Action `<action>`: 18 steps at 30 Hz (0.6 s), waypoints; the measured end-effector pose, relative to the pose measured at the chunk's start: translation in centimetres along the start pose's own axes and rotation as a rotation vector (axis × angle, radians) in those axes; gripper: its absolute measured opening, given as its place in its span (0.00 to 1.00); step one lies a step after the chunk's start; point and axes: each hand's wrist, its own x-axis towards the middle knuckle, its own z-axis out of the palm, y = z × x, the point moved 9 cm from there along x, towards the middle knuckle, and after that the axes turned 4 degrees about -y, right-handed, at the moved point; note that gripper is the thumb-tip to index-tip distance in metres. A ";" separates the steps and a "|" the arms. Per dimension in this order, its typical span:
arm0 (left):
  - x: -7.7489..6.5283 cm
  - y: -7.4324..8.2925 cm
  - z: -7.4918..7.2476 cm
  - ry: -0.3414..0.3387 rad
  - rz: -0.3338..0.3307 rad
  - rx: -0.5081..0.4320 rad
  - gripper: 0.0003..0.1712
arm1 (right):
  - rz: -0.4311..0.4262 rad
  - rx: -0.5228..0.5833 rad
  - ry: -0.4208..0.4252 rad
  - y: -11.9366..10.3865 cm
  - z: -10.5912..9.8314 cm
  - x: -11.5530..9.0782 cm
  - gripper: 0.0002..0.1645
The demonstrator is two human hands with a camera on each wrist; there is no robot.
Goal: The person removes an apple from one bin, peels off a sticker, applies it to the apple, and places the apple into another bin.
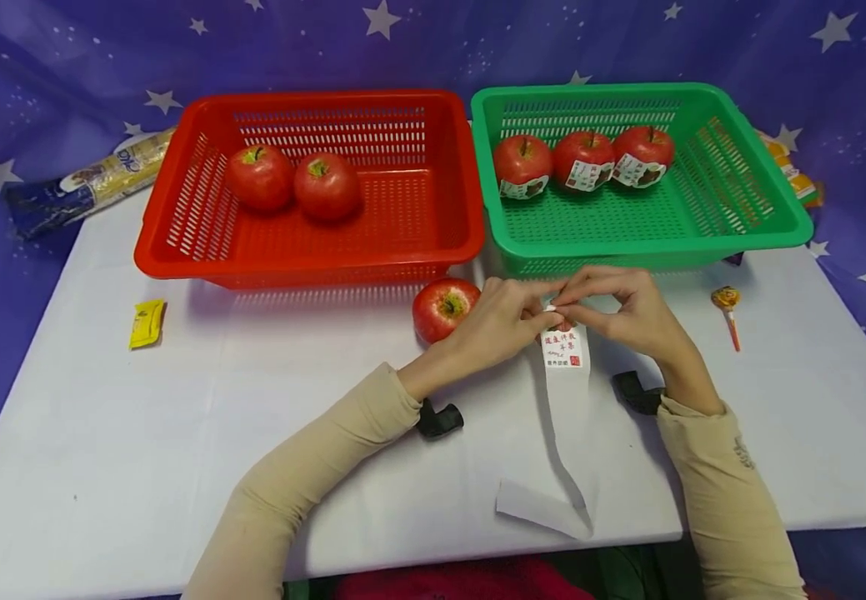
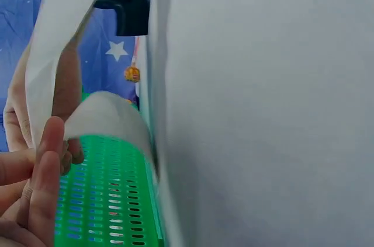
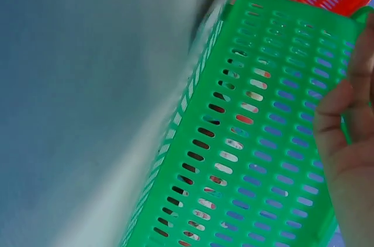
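In front of the baskets my left hand (image 1: 503, 317) pinches a paper strip of sticker labels (image 1: 569, 408), whose top label carries red print. My right hand (image 1: 620, 312) meets it there, its thumb and fingertips pinching the label's upper edge. The strip hangs down and folds over on the tabletop. A red apple (image 1: 440, 308) sits just left of my left hand, partly covered by it. In the left wrist view, the strip (image 2: 44, 77) passes the left fingers (image 2: 45, 183). My right hand (image 3: 353, 124) shows at the edge of the right wrist view.
A red basket (image 1: 342, 271) holds two apples (image 1: 327, 187). A green basket (image 1: 650, 250) holds three labelled apples (image 1: 584, 160). Around lie a yellow packet (image 1: 147, 323), a lollipop (image 1: 727, 312), a pasta bag (image 1: 95, 183) and black curved pieces (image 1: 440, 421).
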 end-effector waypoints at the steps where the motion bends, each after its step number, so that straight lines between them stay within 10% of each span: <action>1: 0.0 -0.1 -0.1 0.001 -0.016 -0.034 0.26 | -0.016 0.013 0.019 -0.1 -0.1 0.0 0.15; 13: -0.6 -0.9 1.2 -0.029 -0.194 -0.622 0.28 | 0.002 -0.111 0.159 -0.4 -1.5 0.0 0.13; 18: -0.6 -1.0 2.0 -0.119 -0.224 -0.551 0.29 | 0.001 0.004 0.107 -0.7 -1.4 -0.3 0.14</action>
